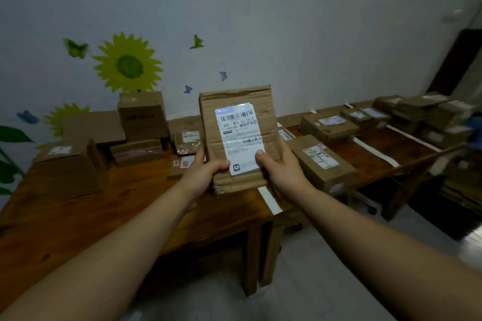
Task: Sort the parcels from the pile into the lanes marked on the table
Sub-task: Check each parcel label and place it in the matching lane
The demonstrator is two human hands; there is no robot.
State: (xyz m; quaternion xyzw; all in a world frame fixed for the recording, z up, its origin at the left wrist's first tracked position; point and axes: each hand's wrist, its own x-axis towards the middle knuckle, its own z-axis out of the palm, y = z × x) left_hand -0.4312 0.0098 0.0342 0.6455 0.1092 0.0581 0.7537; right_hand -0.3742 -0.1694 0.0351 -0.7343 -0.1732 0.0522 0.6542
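Parcel up for inspection: a flat, creased cardboard mailer (208, 117) was held upright at dead centre, lifted clear of the wooden table (78, 221), its white shipping label (240, 133) turned to the camera. The left hand (206, 173) gripped the lower left corner, thumb curled over the front and fingers wrapped round the side. The right hand (283, 171) clamped the lower right edge, thumb pressed on the label and fingers round the back. Over at ten o'clock sat the unsorted pile (142, 114), brown boxes stacked and leaning near the wall. From one to three o'clock ran the lanes, marked off by white tape strips (268, 199). A long box (322, 161) lay in the nearest lane, another carton (328, 125) sat just behind it, and a crowded stack (430, 114) filled the far end. This looked like the reading step: label checked, destination not yet chosen. The next move would call for matching the label's code to a lane, then swinging the mailer right toward two o'clock and laying it flat between two strips, in a free spot beside the boxes already there. Which lane it belonged in could not be told from here.
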